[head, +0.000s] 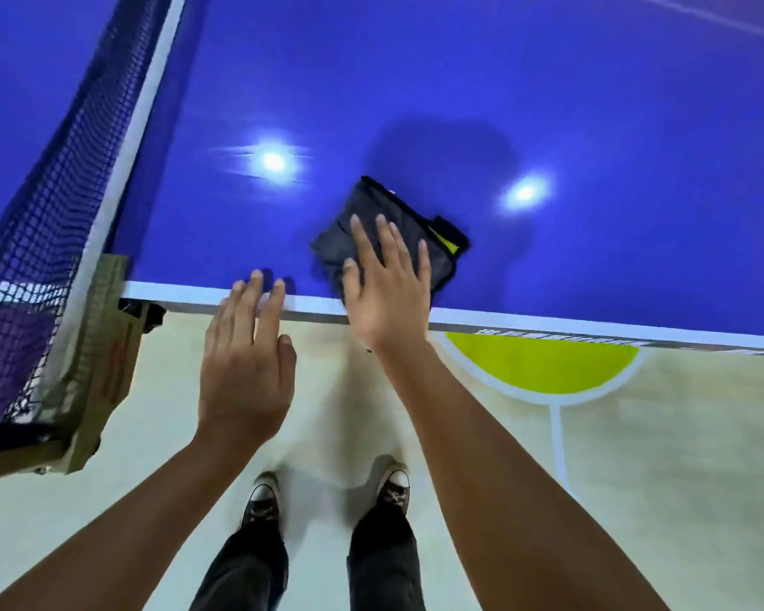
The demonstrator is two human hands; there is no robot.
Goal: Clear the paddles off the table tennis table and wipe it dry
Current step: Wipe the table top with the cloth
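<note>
The step in hand is, in my judgement, the wiping: no paddle shows on the visible part of the blue table tennis table (459, 103), and a dark folded cloth (393, 205) with a yellow-green patch lies on it. The net post (102, 346) serves here as the landmark. The cloth lies on the table surface to the right of the net post, well apart from it, with one corner reaching the white border line that runs out from the post. The right hand (389, 297) lies flat on the cloth with straight, spread fingers; it presses on the cloth and does not grip it. The left hand (243, 368) is between the net post and the cloth, also flat with straight fingers and holding nothing. Its fingertips are over the same white border line, but I cannot tell if they touch the table. The two hands are apart, and the left one does not touch the cloth. Whether the surface is wet I cannot tell; two bright lamp reflections (274, 160) show on it. The next move probably calls for steady downward pressure from the right palm, so that the cloth slides over the surface without unfolding, perhaps toward the net (54, 178) or away from the post.
</note>
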